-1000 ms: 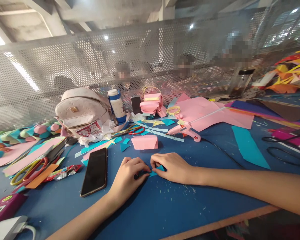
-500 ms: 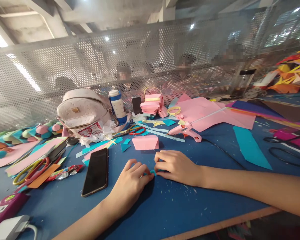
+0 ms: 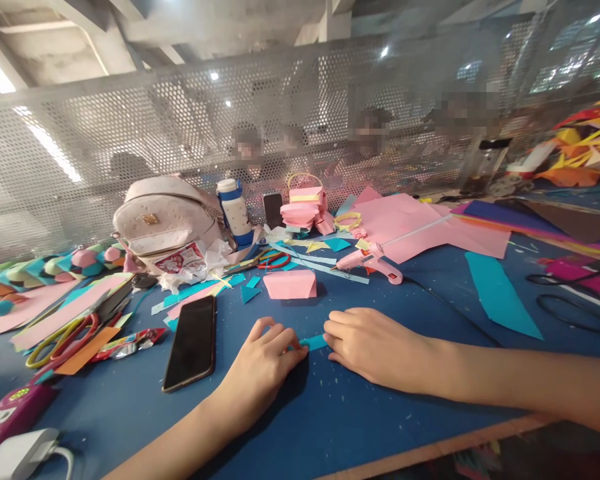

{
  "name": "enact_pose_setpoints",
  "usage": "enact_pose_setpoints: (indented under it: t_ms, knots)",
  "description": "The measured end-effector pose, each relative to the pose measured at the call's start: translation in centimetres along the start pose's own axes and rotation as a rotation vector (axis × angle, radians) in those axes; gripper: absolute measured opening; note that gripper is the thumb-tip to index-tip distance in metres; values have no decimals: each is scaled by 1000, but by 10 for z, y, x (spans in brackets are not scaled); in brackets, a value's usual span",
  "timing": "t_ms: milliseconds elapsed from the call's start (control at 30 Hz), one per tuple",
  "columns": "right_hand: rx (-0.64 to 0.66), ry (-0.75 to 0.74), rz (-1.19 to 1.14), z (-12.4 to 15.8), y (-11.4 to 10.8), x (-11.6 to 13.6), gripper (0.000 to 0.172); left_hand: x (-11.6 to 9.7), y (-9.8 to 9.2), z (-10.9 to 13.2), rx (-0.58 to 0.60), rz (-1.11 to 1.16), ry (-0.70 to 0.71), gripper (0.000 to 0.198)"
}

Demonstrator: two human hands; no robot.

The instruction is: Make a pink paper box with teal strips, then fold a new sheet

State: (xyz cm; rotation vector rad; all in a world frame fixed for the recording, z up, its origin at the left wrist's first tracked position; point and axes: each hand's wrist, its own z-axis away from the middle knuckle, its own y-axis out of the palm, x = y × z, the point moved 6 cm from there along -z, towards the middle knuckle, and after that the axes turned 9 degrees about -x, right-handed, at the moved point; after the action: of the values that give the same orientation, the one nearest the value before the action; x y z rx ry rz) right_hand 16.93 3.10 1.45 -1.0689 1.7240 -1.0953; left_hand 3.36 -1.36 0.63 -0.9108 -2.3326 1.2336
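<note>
A narrow blue paper strip (image 3: pixel 314 343) lies on the blue table between my hands. My left hand (image 3: pixel 266 353) pinches its left end between thumb and fingers. The fingertips of my right hand (image 3: pixel 365 343) rest over the strip's right end, closed together and covering it. Just beyond my hands sits a folded pink paper piece (image 3: pixel 291 285). Behind it lie blue paper scraps (image 3: pixel 250 292), and a pink glue gun (image 3: pixel 373 263) is propped on the table farther right. A black smartphone (image 3: pixel 192 343) lies left of my left hand.
At the back stand a pale backpack (image 3: pixel 165 213), a bottle (image 3: pixel 233 210) and a pink paper basket (image 3: pixel 304 205) before a perforated metal screen (image 3: pixel 190 127). Scissors (image 3: pixel 275 259) and pink sheets (image 3: pixel 405 223) lie nearer. The glue gun's black cord (image 3: pixel 455 317) runs right. People sit behind the screen.
My right hand has slid to the right, away from my left, and more of the blue strip shows between them. My left hand has stayed in place.
</note>
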Motion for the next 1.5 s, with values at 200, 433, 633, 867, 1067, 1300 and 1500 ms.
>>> enact_pose_setpoints:
  t_ms: [200,433,633,867,1067,1300,1500]
  knots:
    - [-189,-31,57,-1,3,-5,14,2,-1,3,-16,22,-23,29]
    - [-316,-171,-5,0,10,1,23,5,-1,6,25,49,-26,29]
    - [-282,-160,-38,-1,15,0,22,10,-5,13,15,136,42,22]
    - [-181,-218,-53,-4,11,2,26,12,-9,9,21,149,98,26]
    - [-102,-215,-72,-7,3,4,27,14,-21,8,18,120,134,11]
    - [-78,-221,-58,-8,1,5,28,18,-25,12,131,249,125,18]
    - [-85,-211,-65,-6,2,4,28,19,-14,17,240,190,91,34]
